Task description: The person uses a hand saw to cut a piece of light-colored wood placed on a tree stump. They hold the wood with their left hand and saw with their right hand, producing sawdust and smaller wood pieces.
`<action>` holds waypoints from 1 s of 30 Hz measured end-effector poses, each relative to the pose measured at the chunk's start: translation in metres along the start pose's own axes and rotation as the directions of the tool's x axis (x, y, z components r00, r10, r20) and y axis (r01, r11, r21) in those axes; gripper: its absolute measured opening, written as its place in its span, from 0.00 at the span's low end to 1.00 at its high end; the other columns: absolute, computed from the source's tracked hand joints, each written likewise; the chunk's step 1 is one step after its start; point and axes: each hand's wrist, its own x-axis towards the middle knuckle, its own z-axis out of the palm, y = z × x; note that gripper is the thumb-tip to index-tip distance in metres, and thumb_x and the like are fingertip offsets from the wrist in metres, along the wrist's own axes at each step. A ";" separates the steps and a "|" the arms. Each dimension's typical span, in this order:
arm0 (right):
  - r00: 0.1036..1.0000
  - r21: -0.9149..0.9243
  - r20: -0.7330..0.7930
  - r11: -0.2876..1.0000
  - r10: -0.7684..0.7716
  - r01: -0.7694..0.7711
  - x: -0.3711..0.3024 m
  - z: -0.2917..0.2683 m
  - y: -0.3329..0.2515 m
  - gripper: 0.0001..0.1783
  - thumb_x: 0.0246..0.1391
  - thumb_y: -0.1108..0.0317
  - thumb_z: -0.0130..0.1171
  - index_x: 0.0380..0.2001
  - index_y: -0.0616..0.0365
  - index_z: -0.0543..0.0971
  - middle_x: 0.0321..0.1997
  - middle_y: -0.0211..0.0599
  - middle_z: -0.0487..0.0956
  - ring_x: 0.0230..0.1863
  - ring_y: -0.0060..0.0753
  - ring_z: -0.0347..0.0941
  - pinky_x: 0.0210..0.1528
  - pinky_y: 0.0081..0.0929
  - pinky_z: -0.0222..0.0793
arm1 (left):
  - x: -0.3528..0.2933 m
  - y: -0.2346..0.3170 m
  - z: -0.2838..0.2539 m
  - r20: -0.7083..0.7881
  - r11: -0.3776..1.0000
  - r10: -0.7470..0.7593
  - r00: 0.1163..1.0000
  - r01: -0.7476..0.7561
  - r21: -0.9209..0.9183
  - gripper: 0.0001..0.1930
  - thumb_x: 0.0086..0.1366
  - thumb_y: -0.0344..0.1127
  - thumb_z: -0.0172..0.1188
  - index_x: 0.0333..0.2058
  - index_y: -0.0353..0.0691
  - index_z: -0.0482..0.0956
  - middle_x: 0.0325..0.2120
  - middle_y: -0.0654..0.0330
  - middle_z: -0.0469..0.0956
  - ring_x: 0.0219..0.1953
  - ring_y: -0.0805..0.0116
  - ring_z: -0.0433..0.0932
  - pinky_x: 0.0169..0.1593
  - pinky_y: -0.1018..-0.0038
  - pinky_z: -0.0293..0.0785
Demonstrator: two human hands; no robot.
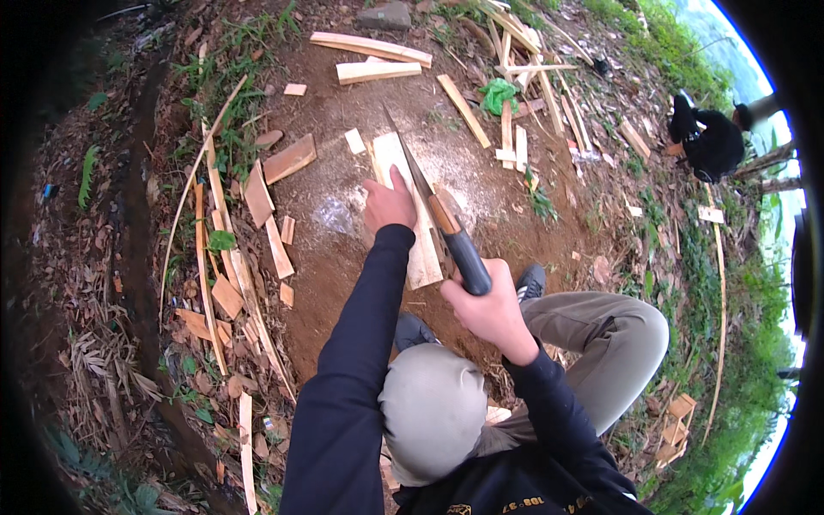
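Black-handled long handsaw point(440, 210) is in curled fingers of the right hand point(483, 309), along the pale flat wooden board point(421, 257); on this board is the left hand point(390, 206), its fingers' spread I cannot tell; beyond it, light wooden planks point(378, 73)

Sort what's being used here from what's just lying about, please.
In use:
- left hand, on the pale board
- right hand, gripping the long-bladed tool

Lying about:
- grey stone
- green crumpled plastic
- curved plank
- reddish-brown wood piece
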 end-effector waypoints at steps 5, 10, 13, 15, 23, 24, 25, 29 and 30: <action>0.999 0.046 0.008 0.998 0.049 -0.049 -0.049 -0.016 0.004 0.13 0.44 0.73 0.62 0.15 0.61 0.68 0.12 0.26 0.64 0.18 0.14 0.60 0.20 0.23 0.57 | 0.003 0.003 -0.001 0.046 1.000 0.006 0.999 -0.006 0.011 0.34 0.70 0.61 0.40 0.44 0.26 0.66 0.37 0.33 0.79 0.42 0.38 0.79 0.47 0.52 0.74; 0.993 -0.086 -0.054 0.991 -0.105 0.100 -0.021 0.004 -0.003 0.15 0.43 0.71 0.63 0.16 0.63 0.67 0.11 0.31 0.62 0.17 0.16 0.56 0.19 0.27 0.57 | 0.011 0.003 0.003 0.032 0.999 -0.006 0.999 0.007 -0.039 0.35 0.69 0.63 0.41 0.45 0.26 0.67 0.38 0.31 0.78 0.44 0.33 0.78 0.49 0.50 0.73; 0.984 -0.119 -0.053 0.980 -0.169 0.161 -0.015 0.006 0.006 0.15 0.44 0.70 0.63 0.16 0.64 0.67 0.10 0.35 0.62 0.17 0.18 0.57 0.19 0.30 0.59 | 0.001 -0.006 0.005 0.034 0.998 0.004 0.999 -0.002 -0.068 0.35 0.69 0.63 0.41 0.48 0.26 0.67 0.39 0.30 0.78 0.44 0.33 0.77 0.49 0.50 0.72; 0.990 -0.133 0.025 0.981 -0.137 0.139 -0.048 -0.006 -0.002 0.13 0.44 0.71 0.62 0.16 0.64 0.68 0.11 0.36 0.62 0.16 0.18 0.59 0.19 0.29 0.60 | 0.004 -0.016 0.008 -0.130 0.999 0.045 0.991 -0.045 0.002 0.34 0.70 0.61 0.42 0.47 0.28 0.66 0.34 0.30 0.78 0.40 0.32 0.78 0.45 0.47 0.73; 0.990 -0.081 -0.069 0.989 -0.126 0.121 0.018 0.015 -0.005 0.15 0.43 0.69 0.62 0.16 0.64 0.68 0.12 0.42 0.64 0.14 0.24 0.59 0.20 0.32 0.61 | 0.004 0.004 0.002 0.057 0.998 0.037 0.998 -0.034 -0.049 0.33 0.71 0.59 0.40 0.45 0.25 0.66 0.37 0.30 0.78 0.42 0.34 0.78 0.46 0.49 0.73; 0.989 -0.130 -0.034 0.982 -0.144 0.138 0.007 0.009 -0.006 0.13 0.43 0.69 0.63 0.17 0.64 0.70 0.12 0.42 0.65 0.14 0.23 0.60 0.20 0.31 0.62 | 0.002 0.000 0.006 -0.005 0.998 0.046 0.999 -0.046 -0.046 0.33 0.71 0.59 0.40 0.45 0.26 0.66 0.36 0.31 0.78 0.42 0.34 0.78 0.46 0.49 0.73; 0.987 -0.169 0.004 0.972 -0.162 0.160 -0.010 0.001 -0.006 0.12 0.43 0.69 0.63 0.18 0.64 0.71 0.12 0.41 0.66 0.14 0.23 0.61 0.21 0.30 0.62 | 0.004 -0.001 0.002 0.002 0.999 0.029 1.000 -0.029 -0.038 0.33 0.71 0.60 0.40 0.45 0.26 0.67 0.36 0.30 0.78 0.42 0.34 0.78 0.47 0.48 0.72; 0.994 -0.089 0.099 0.994 -0.049 0.058 -0.064 -0.027 -0.028 0.08 0.43 0.70 0.62 0.24 0.64 0.76 0.12 0.40 0.66 0.15 0.20 0.62 0.21 0.29 0.64 | -0.003 0.003 -0.003 0.050 1.000 0.000 0.999 0.000 -0.005 0.34 0.70 0.62 0.39 0.45 0.28 0.67 0.36 0.29 0.78 0.43 0.33 0.77 0.47 0.47 0.72; 0.995 -0.098 0.080 0.992 -0.066 0.073 -0.052 -0.021 -0.027 0.08 0.43 0.70 0.62 0.23 0.64 0.75 0.12 0.40 0.66 0.15 0.21 0.61 0.21 0.29 0.64 | 0.003 0.000 -0.001 0.030 1.000 0.016 0.999 -0.016 0.018 0.33 0.71 0.61 0.39 0.45 0.28 0.66 0.36 0.30 0.78 0.42 0.33 0.78 0.46 0.48 0.72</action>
